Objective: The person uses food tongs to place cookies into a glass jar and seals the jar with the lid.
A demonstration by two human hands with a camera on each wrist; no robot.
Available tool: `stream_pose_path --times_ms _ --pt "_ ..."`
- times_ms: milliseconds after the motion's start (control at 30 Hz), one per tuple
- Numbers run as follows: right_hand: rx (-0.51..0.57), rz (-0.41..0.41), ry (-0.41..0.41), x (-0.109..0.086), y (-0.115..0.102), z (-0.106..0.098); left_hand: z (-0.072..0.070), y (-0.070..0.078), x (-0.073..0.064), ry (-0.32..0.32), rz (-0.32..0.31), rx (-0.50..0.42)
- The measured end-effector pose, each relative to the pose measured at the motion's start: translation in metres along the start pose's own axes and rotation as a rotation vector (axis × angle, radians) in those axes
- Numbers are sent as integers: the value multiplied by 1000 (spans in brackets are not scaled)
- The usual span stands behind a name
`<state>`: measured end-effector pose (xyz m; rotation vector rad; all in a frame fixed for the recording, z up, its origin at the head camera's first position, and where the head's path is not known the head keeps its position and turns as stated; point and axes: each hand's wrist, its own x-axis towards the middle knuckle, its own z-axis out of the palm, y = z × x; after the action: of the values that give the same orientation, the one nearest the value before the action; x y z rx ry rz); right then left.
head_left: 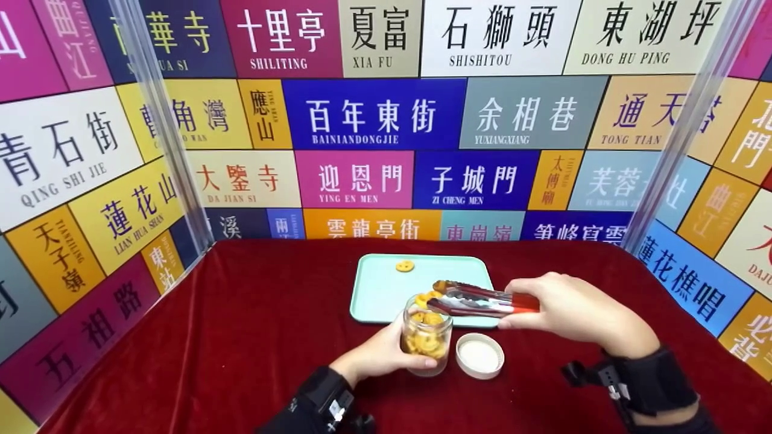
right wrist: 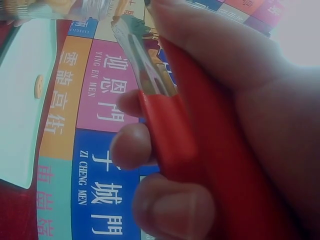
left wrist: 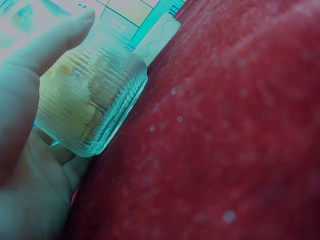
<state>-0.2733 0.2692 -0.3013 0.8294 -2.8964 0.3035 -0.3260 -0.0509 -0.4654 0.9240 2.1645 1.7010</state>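
A clear ribbed glass jar (head_left: 427,343) of yellow ring-shaped snacks stands on the red cloth, and my left hand (head_left: 386,349) grips its side, thumb across the front. In the left wrist view the jar (left wrist: 95,95) shows its ribbed wall and the snacks behind it. My right hand (head_left: 570,307) holds metal tongs (head_left: 482,300) with red handles, coming in from the right. At the jar's mouth, the tong tips pinch a yellow snack (head_left: 427,297). The right wrist view shows fingers and thumb wrapped round the red handles (right wrist: 170,125).
Behind the jar lies a mint-green tray (head_left: 377,295) with one snack (head_left: 404,266) near its far edge. A round white lid (head_left: 479,355) rests on the cloth right of the jar. Panels with printed signs (head_left: 374,114) stand along the back and sides of the red cloth (head_left: 241,337).
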Motion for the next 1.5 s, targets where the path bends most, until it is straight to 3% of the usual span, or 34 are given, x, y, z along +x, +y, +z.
stream_pose_path --times_ms 333,600,1100,1500 --pt "-1 6 -11 -1 -1 -2 0 -2 1 -1 -2 -6" --pt "86 57 -38 0 -1 -1 0 -4 0 7 13 11" --pt "84 83 -21 3 5 3 1 -3 0 4 6 -8" --pt "58 173 41 10 30 15 0 -3 2 1 26 6"
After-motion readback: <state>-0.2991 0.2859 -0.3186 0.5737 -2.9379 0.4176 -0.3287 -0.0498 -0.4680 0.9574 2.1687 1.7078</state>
